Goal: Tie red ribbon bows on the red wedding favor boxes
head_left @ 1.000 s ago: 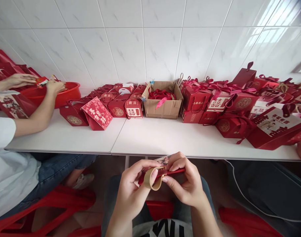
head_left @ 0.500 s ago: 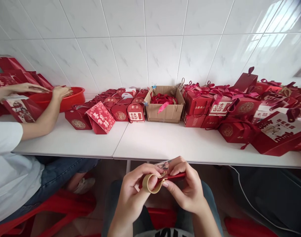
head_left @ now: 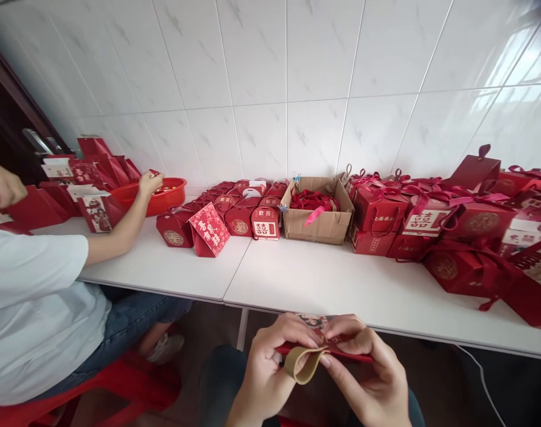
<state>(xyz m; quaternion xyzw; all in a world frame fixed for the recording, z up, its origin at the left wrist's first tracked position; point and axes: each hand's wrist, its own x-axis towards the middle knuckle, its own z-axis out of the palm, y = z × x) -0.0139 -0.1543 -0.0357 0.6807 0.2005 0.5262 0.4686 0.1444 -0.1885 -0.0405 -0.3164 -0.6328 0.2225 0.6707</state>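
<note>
Below the table's front edge, my left hand (head_left: 274, 365) and my right hand (head_left: 370, 367) pinch a red printed box (head_left: 352, 351) between them. From its near side a gold ribbon loop (head_left: 303, 366) sticks out toward me. The left fingers press around the loop's base and the box's left part. My right thumb lies at the ribbon's right end, with the other right fingers on top of the box. The hands partly cover the box's printed face.
On the white table (head_left: 288, 279), a cardboard box (head_left: 314, 225) holds red ribbons. Finished-looking red boxes (head_left: 381, 213) crowd the right; smaller ones (head_left: 208, 230) stand left of it. A person in a white shirt (head_left: 34, 296) reaches to a red basin (head_left: 167, 198) at the left.
The view has swung left and up. The box and ribbon loop remain between my hands, the box now more level. The other person's hands have parted, one at the basin, one at far left.
</note>
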